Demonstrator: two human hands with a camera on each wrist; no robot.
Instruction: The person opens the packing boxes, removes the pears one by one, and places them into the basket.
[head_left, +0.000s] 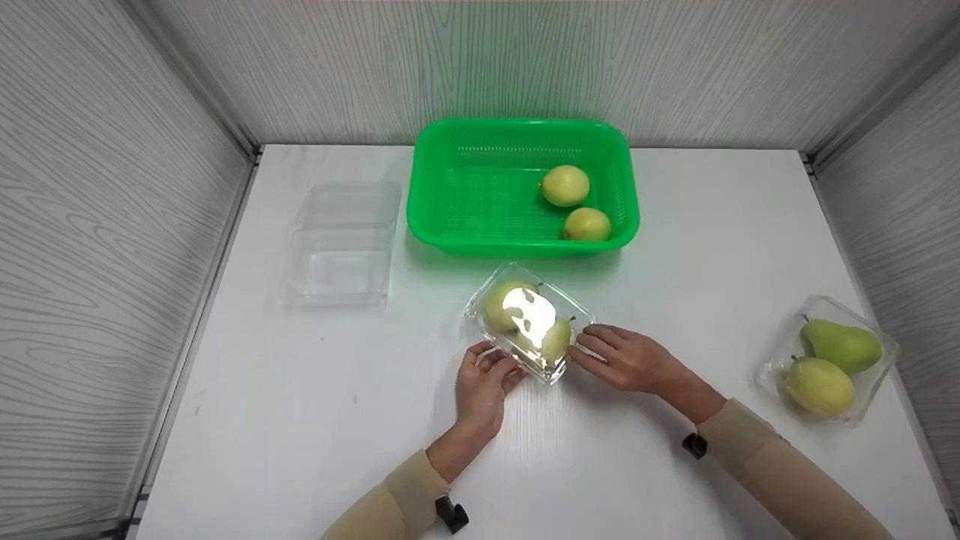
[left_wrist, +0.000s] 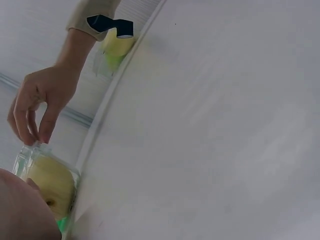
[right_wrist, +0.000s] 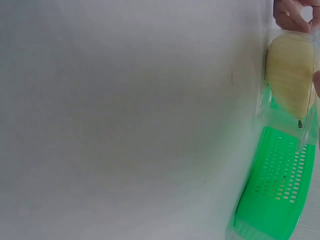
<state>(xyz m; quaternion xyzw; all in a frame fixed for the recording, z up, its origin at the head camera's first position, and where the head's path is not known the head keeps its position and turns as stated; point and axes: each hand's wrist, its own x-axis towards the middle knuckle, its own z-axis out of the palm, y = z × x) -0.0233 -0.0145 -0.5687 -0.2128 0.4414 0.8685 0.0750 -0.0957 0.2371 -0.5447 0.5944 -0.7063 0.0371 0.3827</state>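
A clear plastic clamshell box (head_left: 480,300) sits turned at an angle on the table in the head view. Two yellow-green pears (head_left: 504,306) lie inside it, partly hidden by glare on the lid. My left hand (head_left: 484,390) holds the box's near left edge between thumb and fingers. At the right corner, my right hand (head_left: 626,358) pinches the rim, which the left wrist view also shows. The right wrist view has a pear (right_wrist: 290,75) behind the clear wall. Whether the lid is fully latched, I cannot tell.
Behind the box stands a green basket (head_left: 427,240) with two yellow pears (head_left: 565,186) in it. To the left lies an unfolded clear clamshell (head_left: 345,274). Near the table's right edge, another clear box (head_left: 772,367) contains a green pear (head_left: 841,345) and a yellow one (head_left: 820,386).
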